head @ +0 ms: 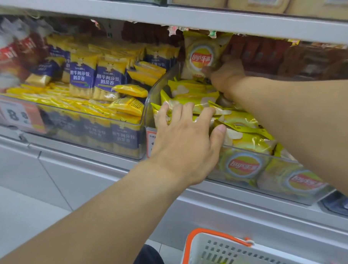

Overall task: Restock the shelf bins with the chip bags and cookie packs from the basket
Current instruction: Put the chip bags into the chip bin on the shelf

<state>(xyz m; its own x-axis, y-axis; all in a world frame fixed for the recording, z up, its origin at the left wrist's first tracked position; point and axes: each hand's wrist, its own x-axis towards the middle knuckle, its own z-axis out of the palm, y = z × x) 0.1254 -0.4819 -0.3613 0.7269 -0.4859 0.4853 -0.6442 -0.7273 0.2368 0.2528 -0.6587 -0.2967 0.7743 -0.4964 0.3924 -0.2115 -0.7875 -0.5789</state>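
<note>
A clear shelf bin (150,103) holds several yellow-green Lay's chip bags (244,135). My right hand (225,76) reaches deep into the bin and grips the lower edge of one upright Lay's bag (202,55) at the back. My left hand (184,140) rests over the bin's front left corner, fingers spread and pressing on the top bags. The white basket (233,256) with orange handles sits at the bottom right, a bit of a green bag showing inside.
To the left, another clear bin (88,146) is full of purple-and-yellow cookie packs (109,79), with a price tag (16,113) on its front. A shelf board (174,14) runs close above. Dark red packs (262,52) stand behind at right.
</note>
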